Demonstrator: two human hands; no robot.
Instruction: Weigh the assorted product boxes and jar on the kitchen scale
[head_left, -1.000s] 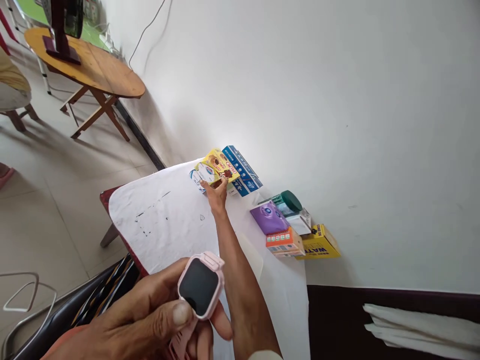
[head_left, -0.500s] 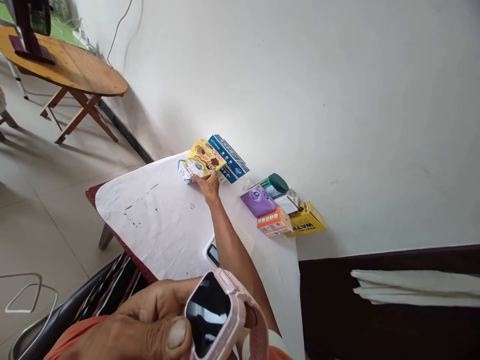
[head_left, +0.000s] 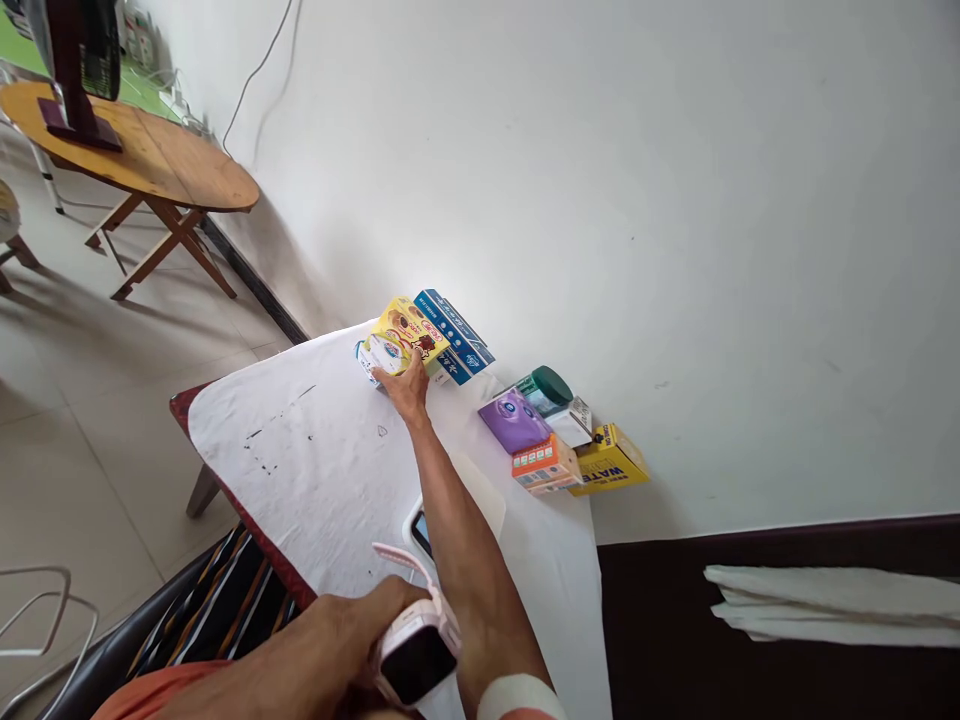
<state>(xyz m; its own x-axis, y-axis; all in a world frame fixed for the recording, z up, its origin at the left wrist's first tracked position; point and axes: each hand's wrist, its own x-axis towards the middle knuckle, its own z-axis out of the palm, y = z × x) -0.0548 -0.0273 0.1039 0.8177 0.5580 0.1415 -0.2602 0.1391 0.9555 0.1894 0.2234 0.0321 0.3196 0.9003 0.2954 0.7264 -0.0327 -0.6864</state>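
Note:
At the bottom, my left hand [head_left: 375, 625] is closed on a pink smartwatch [head_left: 418, 662]. Its dark square screen faces up, and a strap end sticks up behind my fingers. My right arm stretches across the white-covered table [head_left: 277, 450]. At its far end my right hand [head_left: 407, 390] grips a small white-and-blue box [head_left: 382, 352], thumb on the near left side and fingers to the right. Right behind that stands a yellow box [head_left: 416, 325] with a cartoon print, and a blue box [head_left: 465, 350] leans behind it. My fingers partly hide the small box.
Right of my arm stand a purple box [head_left: 514, 420], a green-lidded jar [head_left: 550, 388], an orange box [head_left: 544, 465] and a yellow box [head_left: 613, 462]. A white-framed device [head_left: 414, 530] lies partly under my forearm. The wall rises behind; a round wooden table [head_left: 172, 165] holds a fan.
My left hand has turned and drawn lower with the smartwatch, its strap now showing above. My right hand stays at the boxes, its fingers slightly shifted. The view has tilted up a little.

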